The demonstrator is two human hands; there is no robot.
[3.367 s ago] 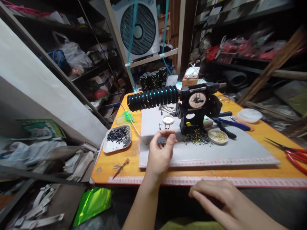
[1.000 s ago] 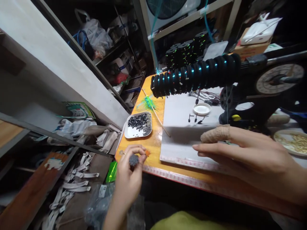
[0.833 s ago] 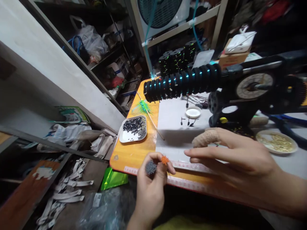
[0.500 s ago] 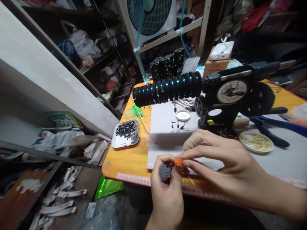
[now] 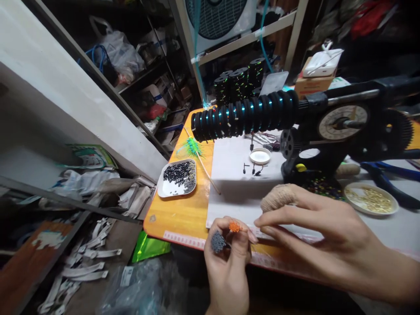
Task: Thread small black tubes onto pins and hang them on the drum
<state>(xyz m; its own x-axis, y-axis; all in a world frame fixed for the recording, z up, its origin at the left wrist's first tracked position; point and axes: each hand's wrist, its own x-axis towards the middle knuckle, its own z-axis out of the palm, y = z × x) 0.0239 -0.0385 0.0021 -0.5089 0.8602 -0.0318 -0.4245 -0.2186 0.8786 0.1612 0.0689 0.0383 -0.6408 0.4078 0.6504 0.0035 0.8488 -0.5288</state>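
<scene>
My left hand (image 5: pixel 229 267) is closed around two small bundles of thin strands. One bundle has grey rounded tips (image 5: pixel 218 242); the other has orange tips (image 5: pixel 234 226) and sits between thumb and forefinger. Just to the right, my right hand (image 5: pixel 315 232) has its thumb and forefinger drawn together in a pinch. Whether something fine is between them I cannot make out. Beige wrapping (image 5: pixel 278 197) covers another finger of that hand. Above both hands extends a black winding machine (image 5: pixel 341 127), its ribbed shaft (image 5: pixel 246 114) wound with shiny blue line.
On the orange table (image 5: pixel 177 217) stand a white tray (image 5: pixel 170 189) of black and grey small parts, a small white dish (image 5: pixel 260 156) and a bowl (image 5: pixel 372 199) of gold-coloured pieces. A thin stick (image 5: pixel 208 173) lies near a green bristly thing (image 5: pixel 193 147). Blue-handled pliers (image 5: pixel 390 175) rest at right.
My right fingertips have come away from the orange bundle, moving right. My left hand keeps both bundles, the orange one now farther left. The view has shifted a little.
</scene>
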